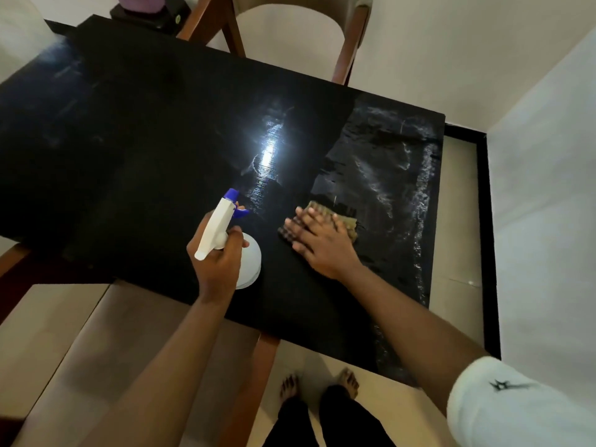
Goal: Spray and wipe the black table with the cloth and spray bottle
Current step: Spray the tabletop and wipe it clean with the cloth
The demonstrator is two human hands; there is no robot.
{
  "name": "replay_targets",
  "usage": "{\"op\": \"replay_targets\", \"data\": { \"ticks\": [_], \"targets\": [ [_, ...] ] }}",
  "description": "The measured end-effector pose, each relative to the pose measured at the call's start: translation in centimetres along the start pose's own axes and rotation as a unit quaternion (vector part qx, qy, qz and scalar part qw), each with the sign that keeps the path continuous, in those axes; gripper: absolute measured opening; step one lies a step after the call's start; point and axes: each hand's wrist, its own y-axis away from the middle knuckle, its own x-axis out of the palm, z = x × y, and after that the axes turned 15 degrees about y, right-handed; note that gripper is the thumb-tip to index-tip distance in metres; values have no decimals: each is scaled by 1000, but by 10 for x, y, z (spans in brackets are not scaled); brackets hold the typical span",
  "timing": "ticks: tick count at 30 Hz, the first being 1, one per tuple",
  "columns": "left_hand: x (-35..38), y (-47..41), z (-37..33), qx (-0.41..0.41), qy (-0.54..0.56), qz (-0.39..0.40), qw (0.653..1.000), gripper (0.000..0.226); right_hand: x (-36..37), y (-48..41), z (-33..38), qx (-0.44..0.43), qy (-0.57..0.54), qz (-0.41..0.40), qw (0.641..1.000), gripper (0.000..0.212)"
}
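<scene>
- Left hand (216, 256) is curled round the neck of the spray bottle (251, 266), just under the white head. Forearm comes up from the bottom edge, and the blue nozzle points away from the person, over the middle of the worktop (145, 140).
- Bottle sits over the near part of the worktop. Can't tell if its base is resting on the surface or held just above it.
- Right hand (322, 243) is flat, palm down, fingers straight and a bit spread, pressing on the cloth (350, 225). That arm reaches in from the lower right, with a white sleeve (503, 404) at the upper arm.
- Cloth lies on the worktop just right of the bottle. Most of it is under the hand, so only the brownish edges peek out.
- Wet streaks (387, 175) cover the worktop's right end, with a bright glare (267, 150) near the middle.
- The worktop's left side runs out of frame and is really dark.
- A chair (290, 27) at the far side is cut off by the top edge.
</scene>
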Motion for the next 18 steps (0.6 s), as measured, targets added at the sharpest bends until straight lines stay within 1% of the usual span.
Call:
{"op": "replay_targets", "data": {
  "ticks": [1, 2, 4, 7, 9, 13, 16, 18],
  "targets": [
    [-2, 1, 4, -4, 3, -3, 1000, 35, -2, -11, -10, 23, 2, 0, 1000, 58],
    [-2, 1, 6, -4, 6, -4, 1000, 30, -5, -21, -19, 43, 1, 4, 999, 55],
    [-1, 1, 8, 0, 6, -4, 1000, 28, -9, -34, -30, 63, -1, 11, 998, 51],
    [0, -1, 6, -3, 17, -1, 1000, 27, -9, -26, -24, 60, -2, 6, 998, 54],
    [0, -3, 4, 4, 21, 0, 1000, 28, -4, -2, -10, 34, -5, -20, 999, 58],
    [7, -6, 5, 15, 7, -2, 1000, 29, 10, 41, 3, -35, -7, -50, 998, 53],
    [18, -10, 11, 14, 3, -12, 1000, 35, 9, 37, -7, -63, -1, -46, 997, 53],
    [26, -15, 16, 10, -2, -19, 1000, 35, 9, 26, -16, -76, 2, -41, 996, 53]
  ]
}}
